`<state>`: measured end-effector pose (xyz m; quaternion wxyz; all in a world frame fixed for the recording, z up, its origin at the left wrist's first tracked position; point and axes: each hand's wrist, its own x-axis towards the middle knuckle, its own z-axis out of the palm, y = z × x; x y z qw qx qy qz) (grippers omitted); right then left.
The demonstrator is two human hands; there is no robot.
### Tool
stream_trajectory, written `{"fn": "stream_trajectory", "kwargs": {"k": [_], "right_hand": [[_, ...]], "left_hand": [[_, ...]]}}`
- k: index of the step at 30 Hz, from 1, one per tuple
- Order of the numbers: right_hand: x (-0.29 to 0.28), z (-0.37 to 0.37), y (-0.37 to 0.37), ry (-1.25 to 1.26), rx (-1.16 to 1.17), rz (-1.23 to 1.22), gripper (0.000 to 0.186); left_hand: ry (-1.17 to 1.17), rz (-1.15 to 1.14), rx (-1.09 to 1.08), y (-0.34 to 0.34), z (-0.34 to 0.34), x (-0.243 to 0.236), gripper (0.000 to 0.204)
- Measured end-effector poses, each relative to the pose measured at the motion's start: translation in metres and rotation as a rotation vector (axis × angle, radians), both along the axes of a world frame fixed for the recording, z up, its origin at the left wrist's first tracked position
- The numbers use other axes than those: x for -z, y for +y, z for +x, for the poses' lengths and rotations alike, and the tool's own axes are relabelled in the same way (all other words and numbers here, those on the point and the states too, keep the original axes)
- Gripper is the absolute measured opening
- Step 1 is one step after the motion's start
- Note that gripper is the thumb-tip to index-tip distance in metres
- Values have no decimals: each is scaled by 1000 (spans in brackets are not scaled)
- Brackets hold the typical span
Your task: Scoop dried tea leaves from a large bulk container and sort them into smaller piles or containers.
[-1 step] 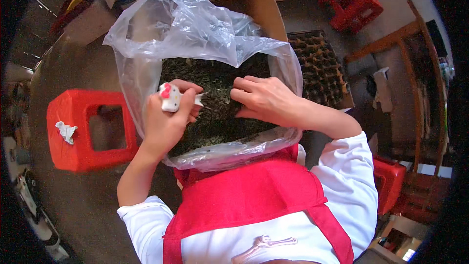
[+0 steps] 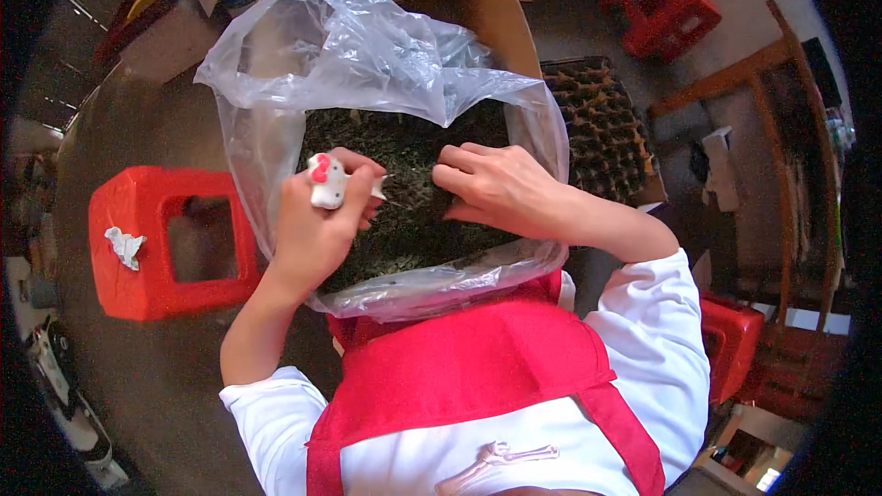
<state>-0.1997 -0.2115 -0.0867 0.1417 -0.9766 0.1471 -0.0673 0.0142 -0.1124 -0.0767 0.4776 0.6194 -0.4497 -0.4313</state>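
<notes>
In front of me a clear plastic bag [image 2: 344, 69] lines a cardboard box [image 2: 501, 9]. Dark, dried leaf-like material [image 2: 395, 243] fills it. My left hand [image 2: 322, 211] is closed round a small white tool [image 2: 326, 181]; its cat-head end with a pink bow sticks up by the thumb. The tool's pale pronged tip points right, just above the dark material. Against the bag's right side, my right hand [image 2: 501, 184] has curled fingers pressed together over the material. Its fingertips are partly hidden, so what they pinch does not show.
A red plastic stool [image 2: 138, 257] with a crumpled white tissue [image 2: 124, 248] stands at the left. Behind my right forearm lies a tray of dark brown pieces [image 2: 602, 129]. Another red stool [image 2: 661, 5] is at the far right, near a wooden frame [image 2: 772, 129].
My left hand and the white tool have shifted very slightly to the right and up. The right hand is almost unmoved.
</notes>
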Motion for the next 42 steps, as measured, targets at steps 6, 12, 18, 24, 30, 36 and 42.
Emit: {"fn": "stream_trajectory", "kwargs": {"k": [6,12,18,24,30,36,42], "right_hand": [[-3,0,-4,32,45,119,40],[-1,-3,-6,-31,53,192,35],[1,-8,-9,-106,50,164,32],[4,-8,-8,-143,36,179,30],[2,-9,-7,-135,42,208,33],[3,-13,-7,-189,57,171,32],[1,-16,-8,-171,88,242,33]], "left_hand": [[-437,-152,128,-10,-3,-20,16],[-623,-234,239,-13,-10,-21,19],[-606,-200,257,-17,-17,-31,18],[-580,-119,259,-17,-20,-48,18],[-710,-157,342,-20,-21,-40,19],[-253,-10,122,-13,-18,-26,16],[0,-142,-65,5,2,-12,19]]}}
